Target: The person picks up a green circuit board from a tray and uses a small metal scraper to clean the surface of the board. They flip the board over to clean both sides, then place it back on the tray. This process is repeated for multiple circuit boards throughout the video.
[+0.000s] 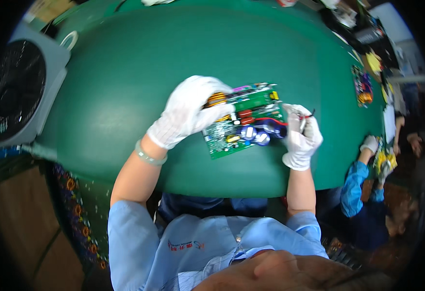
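Observation:
A green circuit board (219, 143) is held slightly tilted over the green tabletop, crowded with parts. My left hand (188, 109), in a white glove, grips its left side around an orange-wound coil (216, 100). Dark blue cylindrical capacitors (261, 138) stand on the board's right part, near brown-red components (246, 117). A red wire (270, 119) runs from the board toward my right hand (302, 138), also white-gloved. Those fingers are closed in a pinch on the wire's end, where a small dark tip sticks out. Blur hides the exact end piece.
A grey box with a round black fan (16, 89) stands at the left edge. Another populated board (363, 87) lies at the far right. A co-worker's gloved hand (370, 144) is by a yellow-green piece (384, 160). Several boards (76, 211) sit below the table, lower left.

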A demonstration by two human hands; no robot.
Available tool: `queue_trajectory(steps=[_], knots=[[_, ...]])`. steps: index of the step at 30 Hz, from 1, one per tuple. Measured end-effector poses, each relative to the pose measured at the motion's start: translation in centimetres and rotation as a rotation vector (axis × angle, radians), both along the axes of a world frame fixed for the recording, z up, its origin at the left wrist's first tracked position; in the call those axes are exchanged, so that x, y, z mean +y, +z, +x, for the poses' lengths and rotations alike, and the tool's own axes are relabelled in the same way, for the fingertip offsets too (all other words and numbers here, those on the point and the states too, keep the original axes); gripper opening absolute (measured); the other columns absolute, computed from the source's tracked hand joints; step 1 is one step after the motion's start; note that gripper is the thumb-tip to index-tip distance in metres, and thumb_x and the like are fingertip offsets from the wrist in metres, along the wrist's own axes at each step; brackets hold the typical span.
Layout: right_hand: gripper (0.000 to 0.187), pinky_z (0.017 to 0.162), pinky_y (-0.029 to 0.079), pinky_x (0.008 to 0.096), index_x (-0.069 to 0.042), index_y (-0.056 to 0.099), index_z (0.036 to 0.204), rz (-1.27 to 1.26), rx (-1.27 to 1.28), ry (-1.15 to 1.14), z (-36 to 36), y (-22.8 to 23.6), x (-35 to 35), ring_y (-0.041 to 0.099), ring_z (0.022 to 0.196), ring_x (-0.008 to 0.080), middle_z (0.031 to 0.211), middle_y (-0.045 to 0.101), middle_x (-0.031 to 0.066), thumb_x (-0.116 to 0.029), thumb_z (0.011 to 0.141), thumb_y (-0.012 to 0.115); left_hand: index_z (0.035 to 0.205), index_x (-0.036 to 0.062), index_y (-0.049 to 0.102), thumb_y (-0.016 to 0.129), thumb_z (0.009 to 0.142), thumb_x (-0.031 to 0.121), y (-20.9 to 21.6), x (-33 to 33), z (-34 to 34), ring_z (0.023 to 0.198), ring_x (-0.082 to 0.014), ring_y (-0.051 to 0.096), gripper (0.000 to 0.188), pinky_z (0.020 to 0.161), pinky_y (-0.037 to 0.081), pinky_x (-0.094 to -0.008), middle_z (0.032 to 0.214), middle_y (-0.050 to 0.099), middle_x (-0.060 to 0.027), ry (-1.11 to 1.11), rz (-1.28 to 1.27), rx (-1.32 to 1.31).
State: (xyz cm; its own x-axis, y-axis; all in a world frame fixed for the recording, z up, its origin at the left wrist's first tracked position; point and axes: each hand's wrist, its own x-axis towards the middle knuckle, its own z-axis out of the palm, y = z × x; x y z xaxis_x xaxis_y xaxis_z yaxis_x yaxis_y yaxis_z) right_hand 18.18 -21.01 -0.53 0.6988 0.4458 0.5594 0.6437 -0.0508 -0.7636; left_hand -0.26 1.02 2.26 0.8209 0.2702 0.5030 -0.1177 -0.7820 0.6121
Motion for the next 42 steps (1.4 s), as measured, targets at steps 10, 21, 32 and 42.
queue_trajectory(steps=[10, 21, 32, 42], knots=[[0.018, 0.082, 0.057, 0.0326, 0.001, 0.065, 0.112, 0.269, 0.185, 0.35, 0.5, -0.1, -0.6, 0.07, 0.103, 0.0262, 0.116, 0.07, 0.0235, 0.006, 0.095, 0.06, 0.103, 0.0041, 0.068, 0.072, 0.085, 0.02, 0.2, -0.1, 0.2, 0.094, -0.0309, 0.065, 0.024, 0.087, 0.051, -0.0402, 0.101, 0.069, -0.0125, 0.044, 0.036, 0.019], [0.025, 0.063, 0.055, 0.0293, -0.005, 0.063, 0.105, 0.114, -0.429, 0.294, 0.8, 1.6, -0.4, 0.073, 0.076, 0.0227, 0.095, 0.076, 0.0185, 0.011, 0.087, 0.065, 0.104, 0.0058, 0.068, 0.069, 0.088, 0.023, 0.2, -0.5, -0.1, 0.095, -0.0319, 0.064, 0.024, 0.087, 0.051, -0.0403, 0.102, 0.07, -0.0126, 0.07, 0.083, 0.035], [0.019, 0.059, 0.052, 0.0276, 0.0, 0.07, 0.102, 0.17, -0.185, 0.438, 1.2, 1.1, -0.1, 0.069, 0.067, 0.0154, 0.096, 0.076, 0.017, -0.017, 0.093, 0.067, 0.124, 0.0086, 0.059, 0.086, 0.07, 0.038, 0.0, -2.1, -0.2, 0.101, -0.0339, 0.065, 0.067, 0.088, 0.054, -0.0403, 0.113, 0.066, -0.0144, 0.183, 0.069, 0.187], [0.036, 0.063, 0.046, 0.0211, 0.005, 0.068, 0.116, -0.472, 0.568, 0.41, 4.5, 6.3, 2.8, 0.058, 0.07, 0.0056, 0.101, 0.074, 0.0115, -0.022, 0.092, 0.07, 0.121, 0.0056, 0.064, 0.088, 0.071, 0.034, 1.2, -1.4, -1.2, 0.082, -0.0235, 0.066, 0.062, 0.079, 0.054, -0.0342, 0.096, 0.068, -0.0139, -0.126, -0.442, 0.357]])
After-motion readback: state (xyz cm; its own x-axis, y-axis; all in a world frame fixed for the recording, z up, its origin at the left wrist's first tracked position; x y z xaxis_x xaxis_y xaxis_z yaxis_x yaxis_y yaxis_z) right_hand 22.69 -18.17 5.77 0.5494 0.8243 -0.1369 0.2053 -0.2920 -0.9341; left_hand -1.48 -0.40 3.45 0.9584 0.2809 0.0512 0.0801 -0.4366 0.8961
